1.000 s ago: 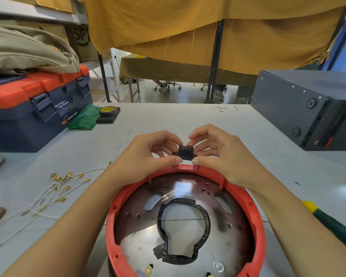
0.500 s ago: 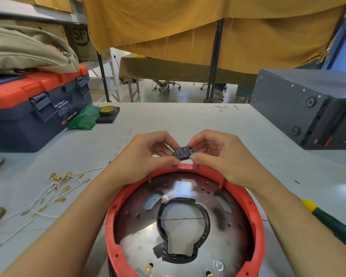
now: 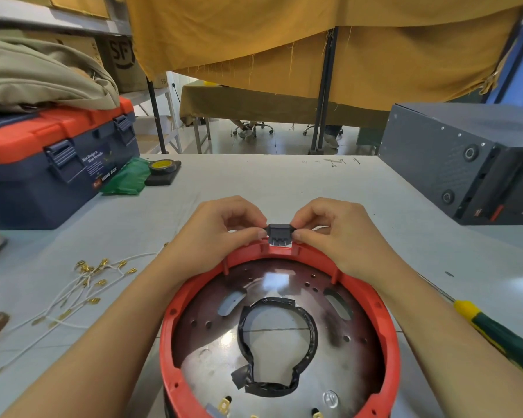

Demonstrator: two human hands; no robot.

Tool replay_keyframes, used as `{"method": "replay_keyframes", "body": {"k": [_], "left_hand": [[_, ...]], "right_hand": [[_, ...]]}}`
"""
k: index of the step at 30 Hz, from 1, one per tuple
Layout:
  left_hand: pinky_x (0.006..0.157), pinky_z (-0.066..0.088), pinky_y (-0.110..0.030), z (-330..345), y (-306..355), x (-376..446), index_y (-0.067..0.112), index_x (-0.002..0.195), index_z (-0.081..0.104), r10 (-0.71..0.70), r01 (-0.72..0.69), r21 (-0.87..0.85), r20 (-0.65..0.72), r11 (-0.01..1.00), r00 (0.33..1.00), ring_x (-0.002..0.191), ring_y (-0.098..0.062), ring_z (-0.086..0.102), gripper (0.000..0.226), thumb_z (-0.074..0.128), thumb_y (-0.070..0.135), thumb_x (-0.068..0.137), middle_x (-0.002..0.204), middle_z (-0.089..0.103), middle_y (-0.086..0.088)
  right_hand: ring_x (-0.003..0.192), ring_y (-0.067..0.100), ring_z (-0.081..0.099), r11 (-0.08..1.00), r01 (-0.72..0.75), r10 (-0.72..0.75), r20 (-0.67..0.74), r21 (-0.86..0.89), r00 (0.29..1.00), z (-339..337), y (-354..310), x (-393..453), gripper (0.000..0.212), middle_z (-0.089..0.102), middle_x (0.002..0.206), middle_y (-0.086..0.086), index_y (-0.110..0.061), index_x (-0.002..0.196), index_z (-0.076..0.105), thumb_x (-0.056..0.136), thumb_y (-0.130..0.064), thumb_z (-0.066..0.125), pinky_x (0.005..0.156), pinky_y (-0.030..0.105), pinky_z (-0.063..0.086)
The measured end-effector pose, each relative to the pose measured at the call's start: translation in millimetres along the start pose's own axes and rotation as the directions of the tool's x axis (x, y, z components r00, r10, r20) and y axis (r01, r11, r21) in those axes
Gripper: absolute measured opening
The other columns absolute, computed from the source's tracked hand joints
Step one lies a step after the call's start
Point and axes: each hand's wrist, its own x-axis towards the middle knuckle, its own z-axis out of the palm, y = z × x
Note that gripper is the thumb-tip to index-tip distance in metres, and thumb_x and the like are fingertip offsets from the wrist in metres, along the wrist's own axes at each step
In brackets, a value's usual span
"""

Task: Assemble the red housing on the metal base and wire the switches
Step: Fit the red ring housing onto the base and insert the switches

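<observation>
Grey worktable point(image 3: 254, 182): left hand point(image 3: 221, 233) and right hand point(image 3: 335, 233) each pinch 1 end of a black switch point(image 3: 280, 233), held at a notch in the far rim of the red housing point(image 3: 175, 342). Housing rings the metal base point(image 3: 212, 366). White wires point(image 3: 73, 294) lie left. Toolbox point(image 3: 43, 164) far left; dark case point(image 3: 453, 158) right. Mustard cloth point(image 3: 284, 40) hangs beyond.

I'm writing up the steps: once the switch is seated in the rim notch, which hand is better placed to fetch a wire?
Left. The white wires lie on the table beside the left hand; the right hand would have to cross the red housing.
</observation>
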Motion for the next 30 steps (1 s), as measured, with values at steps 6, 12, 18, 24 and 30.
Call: {"method": "replay_keyframes", "body": {"k": [6,12,18,24,30], "left_hand": [[0.081,0.050,-0.017,0.6,-0.8,1.1,0.014,0.081,0.073,0.011,-0.011,0.061,0.002,0.998,1.000,0.084,-0.008,0.067,0.006,0.072,0.008,0.079,0.094,0.069,0.007],[0.078,0.051,-0.019,0.3,-3.1,0.8,0.023,0.082,0.074,-0.044,0.037,0.144,0.048,0.989,0.998,0.077,-0.004,0.068,0.009,0.069,0.016,0.083,0.078,0.073,0.009],[0.075,0.050,-0.014,0.3,-2.1,-0.1,0.024,0.085,0.075,-0.058,0.050,0.139,0.051,0.989,0.997,0.076,-0.001,0.067,0.013,0.066,0.015,0.085,0.079,0.073,0.011],[0.076,0.050,-0.015,1.0,0.4,-0.4,0.026,0.085,0.074,-0.046,0.037,0.173,0.052,0.984,0.998,0.078,0.000,0.067,0.015,0.065,0.014,0.086,0.080,0.073,0.011],[0.077,0.051,-0.019,2.0,2.2,-0.6,0.026,0.082,0.072,-0.017,0.008,0.203,0.041,0.979,0.999,0.076,-0.001,0.066,0.015,0.066,0.012,0.085,0.078,0.073,0.009]], "right_hand": [[0.074,0.003,0.062,0.994,0.040,-0.042,-0.020,-0.102,0.999,-0.2,2.2,0.8,0.013,0.067,0.079,-0.007,-0.018,0.076,0.069,0.078,-0.006,0.071,0.073,0.012,0.049],[0.069,-0.004,0.060,0.987,-0.014,0.016,0.011,-0.160,1.000,0.7,5.0,0.6,0.009,0.065,0.071,-0.016,-0.020,0.077,0.071,0.081,-0.012,0.069,0.069,0.006,0.044],[0.070,-0.002,0.061,0.983,-0.030,0.037,0.031,-0.181,0.999,-1.4,1.9,-0.1,0.009,0.066,0.072,-0.014,-0.021,0.077,0.071,0.082,-0.015,0.068,0.069,0.009,0.046],[0.071,-0.001,0.060,0.978,-0.037,0.048,0.051,-0.207,0.998,-1.4,2.4,-1.0,0.011,0.065,0.072,-0.012,-0.022,0.075,0.069,0.082,-0.014,0.068,0.069,0.013,0.047],[0.075,0.004,0.061,0.971,-0.031,0.045,0.051,-0.236,0.998,-1.2,2.1,-1.1,0.011,0.067,0.075,-0.009,-0.023,0.074,0.067,0.082,-0.015,0.067,0.074,0.021,0.050]]}}
